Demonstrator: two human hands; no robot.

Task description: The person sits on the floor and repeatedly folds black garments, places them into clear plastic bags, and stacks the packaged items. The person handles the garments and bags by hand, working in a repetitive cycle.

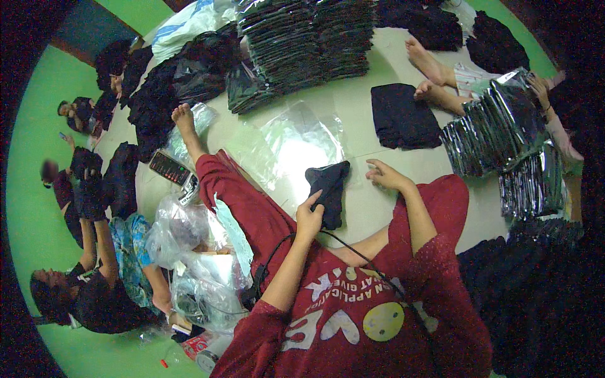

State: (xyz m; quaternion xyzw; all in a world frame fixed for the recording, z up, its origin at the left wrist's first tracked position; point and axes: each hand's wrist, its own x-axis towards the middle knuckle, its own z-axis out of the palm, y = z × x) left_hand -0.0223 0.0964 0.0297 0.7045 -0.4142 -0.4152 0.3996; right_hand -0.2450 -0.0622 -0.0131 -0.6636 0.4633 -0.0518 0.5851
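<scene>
Left hand (309, 218) touches the black cloth (333, 189) along its left side.

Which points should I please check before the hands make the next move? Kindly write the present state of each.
1. Left hand at the small black cloth: ok, it touches the cloth.
2. Left hand's grip firm: cannot tell; it may only rest there.
3. Right hand free: ok, it appears empty, apart from the cloth.
4. Cloth squared: not ok, its outline is uneven.
5. Clear plastic sheets at hand: ok, on the floor beyond the cloth.
6. Cloth's underside clean: cannot tell, hidden.
</scene>
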